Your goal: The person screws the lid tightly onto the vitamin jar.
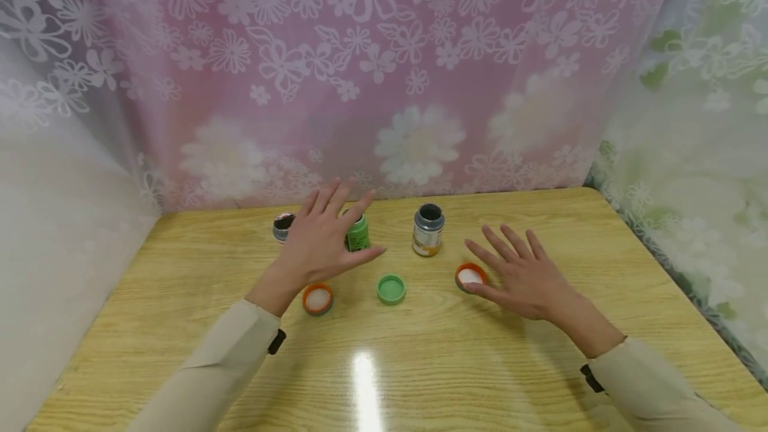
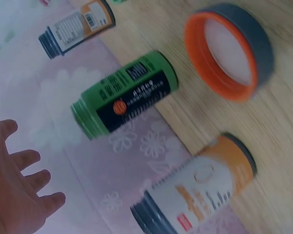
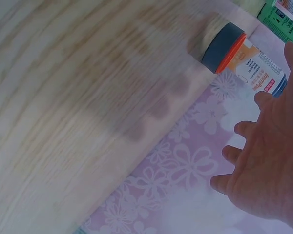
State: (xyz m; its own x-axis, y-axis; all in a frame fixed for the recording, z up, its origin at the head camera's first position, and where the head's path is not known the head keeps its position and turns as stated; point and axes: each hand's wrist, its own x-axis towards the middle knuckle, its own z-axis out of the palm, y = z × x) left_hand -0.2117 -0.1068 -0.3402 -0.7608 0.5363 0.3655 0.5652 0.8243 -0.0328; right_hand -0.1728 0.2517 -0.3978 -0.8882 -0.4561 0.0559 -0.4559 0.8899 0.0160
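Observation:
My left hand (image 1: 321, 239) is spread with straight fingers over the left side of the table, holding nothing. In the head view it overlaps a green jar (image 1: 358, 235) and part of a grey-necked jar (image 1: 281, 227). Below its wrist lies a grey lid with an orange inner rim (image 1: 317, 299). My right hand (image 1: 528, 279), also spread and holding nothing, is beside a second grey-and-orange lid (image 1: 470, 277); its thumb overlaps that lid's edge. Between the hands, a green lid (image 1: 391, 290) lies with its inside up. Behind it an uncapped grey-necked jar (image 1: 429, 230) with a white and orange label stands upright.
The wooden table (image 1: 384, 339) carries a bright light reflection at its front. A pink floral curtain (image 1: 372, 72) hangs along the back edge, with pale floral cloth (image 1: 708, 139) at the right side.

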